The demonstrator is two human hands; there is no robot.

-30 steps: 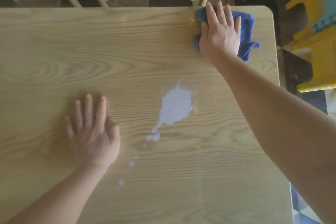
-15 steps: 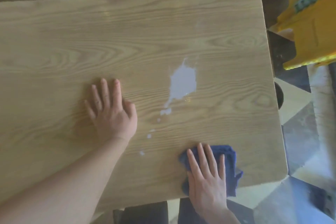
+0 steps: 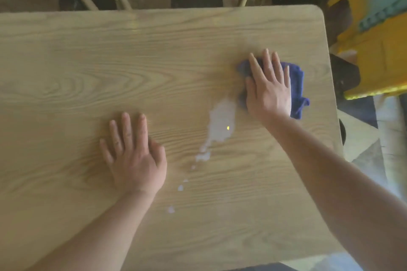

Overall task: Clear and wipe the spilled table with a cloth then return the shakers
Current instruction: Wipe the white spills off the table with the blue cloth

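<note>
I see my right hand point(image 3: 269, 92) pressing flat, fingers straight and slightly apart, on the blue cloth point(image 3: 296, 88) just beside the white spill point(image 3: 221, 124) on the tabletop point(image 3: 88, 68). My left hand point(image 3: 134, 156) rests flat, fingers spread, left of the spill.

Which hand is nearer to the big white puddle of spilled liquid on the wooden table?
Right. The right hand presses the blue cloth flat just beyond the white puddle, at its far right edge. The left hand lies flat on the wooden table, farther off to the puddle's left.
</note>
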